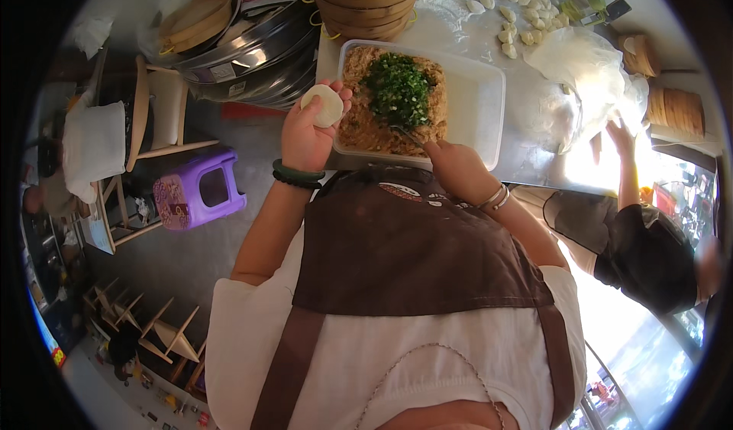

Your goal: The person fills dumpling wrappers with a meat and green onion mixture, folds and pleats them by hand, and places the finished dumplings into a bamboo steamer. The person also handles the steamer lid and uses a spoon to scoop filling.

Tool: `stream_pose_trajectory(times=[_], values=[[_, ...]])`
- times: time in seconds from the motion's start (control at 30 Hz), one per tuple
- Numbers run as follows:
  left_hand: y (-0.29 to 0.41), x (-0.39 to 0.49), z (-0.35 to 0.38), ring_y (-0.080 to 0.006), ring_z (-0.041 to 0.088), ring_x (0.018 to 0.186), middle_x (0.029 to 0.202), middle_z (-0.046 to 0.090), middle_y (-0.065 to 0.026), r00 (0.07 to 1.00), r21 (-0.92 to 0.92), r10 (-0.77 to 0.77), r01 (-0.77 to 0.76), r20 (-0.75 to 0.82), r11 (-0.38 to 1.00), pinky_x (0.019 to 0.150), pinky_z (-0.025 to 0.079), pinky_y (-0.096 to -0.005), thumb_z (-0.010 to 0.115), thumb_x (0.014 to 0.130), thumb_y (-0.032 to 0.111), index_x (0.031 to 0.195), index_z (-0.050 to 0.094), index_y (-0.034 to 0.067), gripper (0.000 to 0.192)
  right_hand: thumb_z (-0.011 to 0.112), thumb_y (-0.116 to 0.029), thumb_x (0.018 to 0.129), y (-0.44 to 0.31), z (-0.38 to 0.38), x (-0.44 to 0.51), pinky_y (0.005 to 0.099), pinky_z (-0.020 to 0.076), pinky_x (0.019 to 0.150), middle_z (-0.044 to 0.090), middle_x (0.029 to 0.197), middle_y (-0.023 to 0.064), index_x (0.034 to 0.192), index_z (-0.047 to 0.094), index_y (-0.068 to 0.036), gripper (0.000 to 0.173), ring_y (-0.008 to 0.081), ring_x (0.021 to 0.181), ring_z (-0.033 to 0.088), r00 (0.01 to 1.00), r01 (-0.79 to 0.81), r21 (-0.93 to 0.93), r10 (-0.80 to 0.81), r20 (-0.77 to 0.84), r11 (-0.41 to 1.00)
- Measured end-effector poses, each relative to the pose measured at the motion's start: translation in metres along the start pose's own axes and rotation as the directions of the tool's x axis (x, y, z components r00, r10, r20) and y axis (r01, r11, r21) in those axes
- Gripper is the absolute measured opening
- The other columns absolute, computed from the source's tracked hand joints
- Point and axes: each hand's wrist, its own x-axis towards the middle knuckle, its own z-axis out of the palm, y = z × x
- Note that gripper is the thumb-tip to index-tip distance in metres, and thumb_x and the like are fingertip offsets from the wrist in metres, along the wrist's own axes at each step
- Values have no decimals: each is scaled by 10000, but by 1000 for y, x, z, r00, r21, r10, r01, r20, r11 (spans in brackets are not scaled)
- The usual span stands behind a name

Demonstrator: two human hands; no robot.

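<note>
A round dough wrapper (328, 107) lies flat in my left hand (309, 135), the thumb pressed on it. That hand is beside the left edge of a translucent plastic tub (475, 103). Inside the tub is minced meat filling (361, 129) with a heap of chopped green onion (401, 89) on top. My right hand (458, 166) grips a thin metal utensil (408, 135) over the tub's front rim. The utensil's tip is down in the filling by the greens; its full shape is hidden.
Stacked bamboo steamers (366, 3) stand behind the tub. Metal pans (257, 46) are piled at left. Dough pieces (529, 14) and a plastic sheet (578, 69) lie at right, where another person's hand (623, 135) reaches. A purple stool (200, 192) stands on the floor.
</note>
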Motion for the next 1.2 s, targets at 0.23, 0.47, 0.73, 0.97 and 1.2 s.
stream_pose_trajectory(times=[0.23,0.47,0.73,0.97,1.2], values=[[3,-7,-11,-367,532,1143,1258,506,-232,985,-11,47,-49,-165,999,984,465,-457,435,960,100,1265,403,-44,338,513,-50,826,-18,-12,13,441,486,609,604,813,161,1069,538,-42,245,354,704,603,987,79,67,-69,-142,995],[5,-12,-23,-366,521,1163,1273,505,-229,977,-53,55,-67,-207,996,988,460,-459,428,968,100,1263,403,-37,325,521,-56,825,-18,15,33,450,488,613,608,772,162,1084,560,-43,262,356,710,601,986,106,53,-98,-136,993],[-1,-15,-26,-353,532,1149,1255,522,-228,963,-13,46,-51,-264,999,959,478,-445,405,980,99,1231,416,-35,285,509,-57,839,-4,6,25,435,485,653,628,767,184,1076,599,-33,254,343,705,616,991,103,267,-121,51,958],[-2,-13,-28,-345,549,1121,1239,533,-230,961,36,69,-62,-267,997,945,488,-435,407,977,94,1202,437,-34,261,463,-43,903,9,-14,33,203,356,429,559,631,18,1133,591,23,271,46,483,455,909,-340,775,-26,416,532],[-13,0,-11,-342,551,1092,1158,556,-219,964,-63,51,-70,-262,996,965,463,-459,406,986,161,1186,457,-53,298,482,-45,915,-6,-42,8,166,275,407,524,647,-4,1163,582,2,272,19,459,372,975,-224,942,70,213,251]])
